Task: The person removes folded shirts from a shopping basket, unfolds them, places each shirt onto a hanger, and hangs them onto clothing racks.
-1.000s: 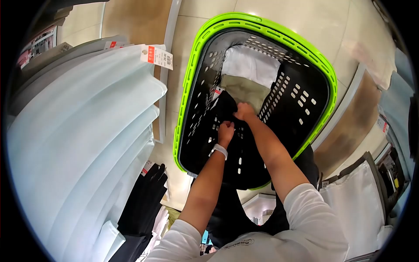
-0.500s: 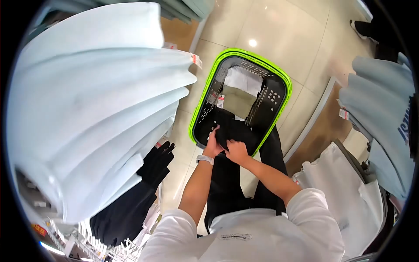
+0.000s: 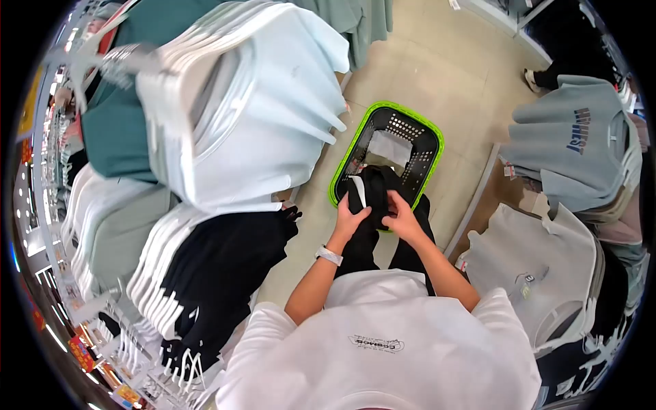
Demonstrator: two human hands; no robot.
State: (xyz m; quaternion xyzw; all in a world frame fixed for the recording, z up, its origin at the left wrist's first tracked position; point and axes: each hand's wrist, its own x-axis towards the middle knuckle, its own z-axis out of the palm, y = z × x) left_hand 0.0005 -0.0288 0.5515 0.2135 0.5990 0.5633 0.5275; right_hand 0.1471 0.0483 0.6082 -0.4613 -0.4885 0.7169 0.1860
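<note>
My left hand (image 3: 350, 220) grips the left side of a folded black garment (image 3: 380, 186), thumb on the near face. A white strip shows along the garment's left edge. My right hand (image 3: 402, 217) pinches its right side. The garment is raised over the near end of a black shopping basket with a bright green rim (image 3: 439, 141), covering part of it. Inside the basket, toward the far end, lies a folded white cloth (image 3: 390, 146). A strip of olive-beige cloth (image 3: 383, 162) shows beside it, mostly hidden by the black garment.
Racks of pale blue shirts (image 3: 280, 96) and black garments (image 3: 229, 256) stand on the left. On the right hang a blue-grey printed sweatshirt (image 3: 570, 133) and a pale grey top (image 3: 523, 256). A person's shoe (image 3: 531, 80) is on the tiled floor (image 3: 444, 65) at upper right.
Both hands have lifted the black garment from inside the basket toward my body and now hold it from its two sides. My view has tilted up, showing more of the racks.
</note>
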